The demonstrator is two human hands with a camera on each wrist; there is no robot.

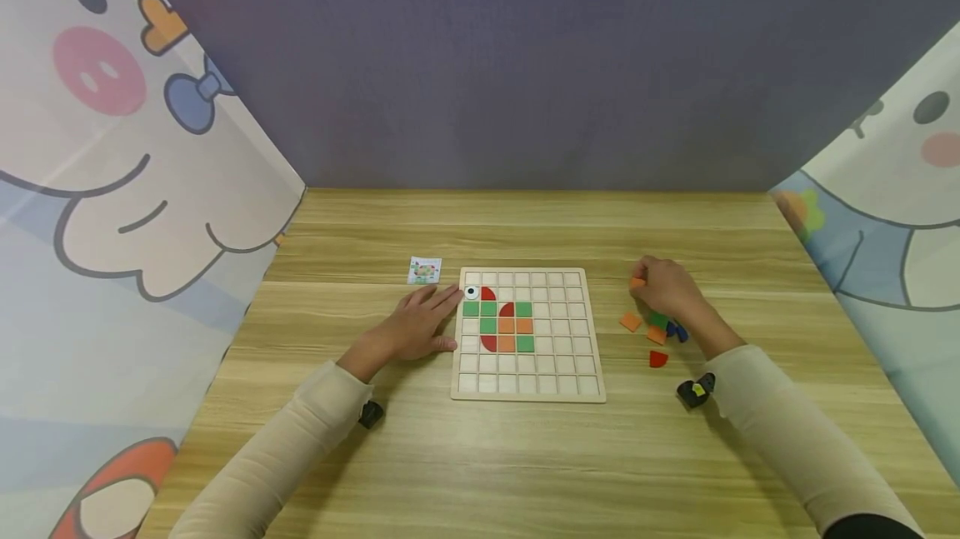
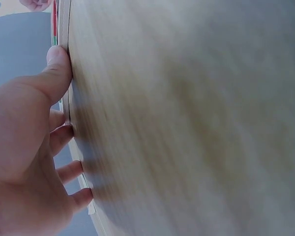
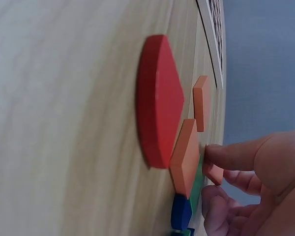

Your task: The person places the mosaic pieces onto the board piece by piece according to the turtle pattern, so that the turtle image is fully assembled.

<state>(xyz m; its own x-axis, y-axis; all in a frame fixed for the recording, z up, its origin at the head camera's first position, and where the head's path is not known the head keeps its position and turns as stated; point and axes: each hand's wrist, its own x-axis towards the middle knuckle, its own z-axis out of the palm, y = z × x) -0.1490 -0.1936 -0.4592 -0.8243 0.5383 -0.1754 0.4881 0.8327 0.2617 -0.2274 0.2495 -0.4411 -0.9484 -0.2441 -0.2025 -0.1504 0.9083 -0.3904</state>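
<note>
A wooden grid board (image 1: 528, 397) lies on the table, with green, orange and red tiles and a white eye tile (image 1: 471, 291) in its left cells. My left hand (image 1: 416, 326) rests at the board's left edge, fingers spread and thumb against the rim. Off to the right of the board, my right hand (image 1: 671, 289) pinches an orange square tile (image 3: 214, 173) between thumb and fingers. Just below that hand are loose pieces: two orange squares, one (image 1: 631, 321) nearer the board, a red quarter-circle tile (image 3: 160, 103), a green tile (image 1: 659, 319) and blue pieces (image 1: 681, 332).
A small printed pattern card (image 1: 425, 270) lies beyond the board's upper left corner. A grey wall (image 1: 525, 64) rises behind the wooden table (image 1: 517, 472), and cartoon-printed panels (image 1: 112, 256) stand at both sides.
</note>
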